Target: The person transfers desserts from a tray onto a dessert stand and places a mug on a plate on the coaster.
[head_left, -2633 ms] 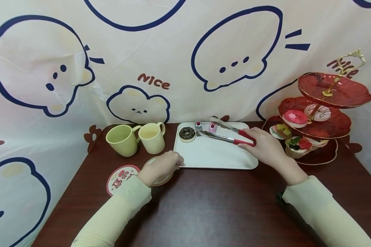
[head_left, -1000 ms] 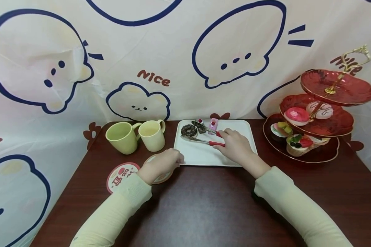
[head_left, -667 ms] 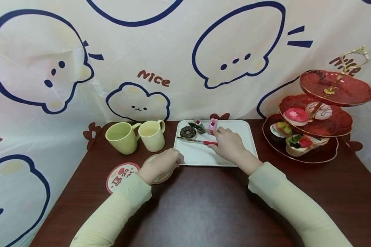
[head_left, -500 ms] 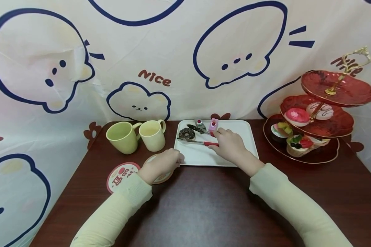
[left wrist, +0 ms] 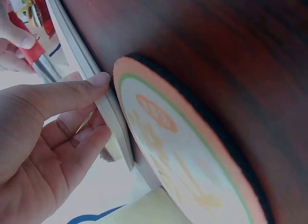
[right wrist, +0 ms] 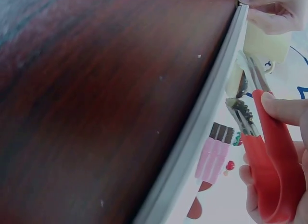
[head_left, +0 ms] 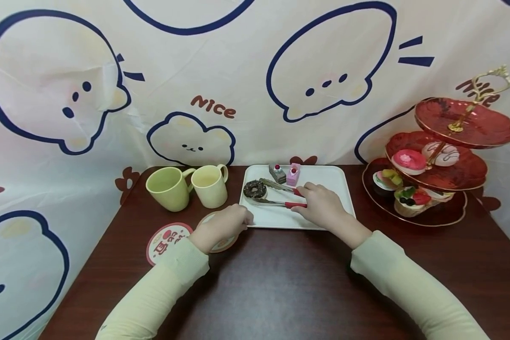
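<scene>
My left hand [head_left: 224, 225] pinches the near left corner of a white tray [head_left: 299, 221]; the thumb and fingers on the rim show in the left wrist view [left wrist: 62, 132]. Red-handled metal tongs [head_left: 290, 190] are gripped in my right hand [head_left: 323, 206], pointing left over the tray. Their arms are spread, with the tips on either side of the right part of a chocolate donut [head_left: 255, 190]; whether they touch it I cannot tell. Behind the tongs stand a grey cake slice [head_left: 277, 174] and a pink cake slice [head_left: 293, 174], each topped with a red berry.
Left of the tray are a green mug [head_left: 167, 190] and a cream mug [head_left: 209, 187]. Two round coasters lie in front, a pink-rimmed one [head_left: 165, 242] and one [left wrist: 163, 137] partly under my left hand. A red tiered stand [head_left: 463, 118] with several pastries stands right.
My right hand has brought the tongs leftward across the tray to the donut. The donut has shifted slightly left and nearer, away from the grey cake slice. My left hand has stayed put.
</scene>
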Demonstrator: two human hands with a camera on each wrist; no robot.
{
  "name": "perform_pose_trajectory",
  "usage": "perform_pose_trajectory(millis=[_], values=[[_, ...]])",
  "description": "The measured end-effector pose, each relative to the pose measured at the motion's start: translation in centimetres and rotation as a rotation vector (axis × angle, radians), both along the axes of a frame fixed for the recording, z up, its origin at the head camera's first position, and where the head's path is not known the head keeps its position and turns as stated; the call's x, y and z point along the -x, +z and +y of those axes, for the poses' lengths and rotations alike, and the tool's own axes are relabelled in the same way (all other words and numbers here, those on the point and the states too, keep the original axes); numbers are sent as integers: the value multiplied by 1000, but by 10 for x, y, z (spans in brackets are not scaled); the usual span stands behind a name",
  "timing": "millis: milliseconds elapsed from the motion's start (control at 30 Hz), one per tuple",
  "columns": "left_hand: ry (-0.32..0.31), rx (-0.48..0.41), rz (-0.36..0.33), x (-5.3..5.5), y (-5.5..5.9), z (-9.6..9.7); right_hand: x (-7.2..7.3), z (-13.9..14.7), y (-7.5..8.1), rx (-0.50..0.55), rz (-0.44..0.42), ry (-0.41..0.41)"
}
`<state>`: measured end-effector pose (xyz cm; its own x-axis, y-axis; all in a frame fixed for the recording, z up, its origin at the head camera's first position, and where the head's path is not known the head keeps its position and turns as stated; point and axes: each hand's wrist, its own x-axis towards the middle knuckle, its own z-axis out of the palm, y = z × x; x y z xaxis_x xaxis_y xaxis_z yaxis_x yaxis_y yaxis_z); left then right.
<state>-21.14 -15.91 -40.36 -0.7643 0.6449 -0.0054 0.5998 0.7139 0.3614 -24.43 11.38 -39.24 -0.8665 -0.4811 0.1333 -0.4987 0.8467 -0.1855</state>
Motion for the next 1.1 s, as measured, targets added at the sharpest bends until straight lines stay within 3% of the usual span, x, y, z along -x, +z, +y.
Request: perform_pose_trajectory(millis=[467, 867, 1100], values=[[-5, -7, 23, -2, 5, 4, 2, -8, -13, 49, -21, -3], [-22, -10, 11, -1, 2, 2, 1, 0, -13, 43, 26, 18], [52, 41, -38, 0, 3, 4, -3, 8, -4, 39, 38, 13]])
